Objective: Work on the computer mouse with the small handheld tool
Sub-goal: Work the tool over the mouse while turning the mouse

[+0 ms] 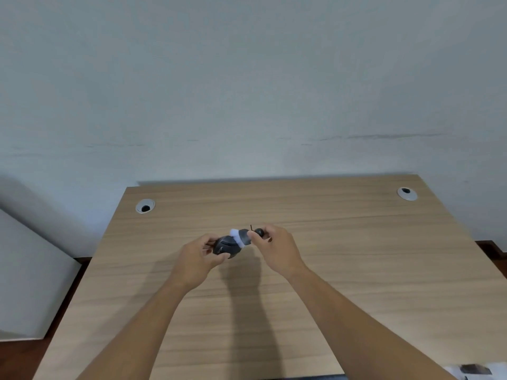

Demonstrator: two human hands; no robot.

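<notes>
A dark grey computer mouse (227, 247) is held above the middle of the wooden desk (356, 270). My left hand (198, 256) grips it from the left side. My right hand (277, 249) pinches a small handheld tool (245, 237) with a grey body, a white fluffy brush tip and a dark round end. The white tip rests against the top right of the mouse. A thin dark stalk sticks up from the tool near my fingertips.
Two round cable grommets sit near the desk's back corners, one at the left (145, 206) and one at the right (407, 193). A pale wall rises behind the desk. A white cabinet (27, 283) stands at the left. A dark object on white (476, 369) lies at the bottom right.
</notes>
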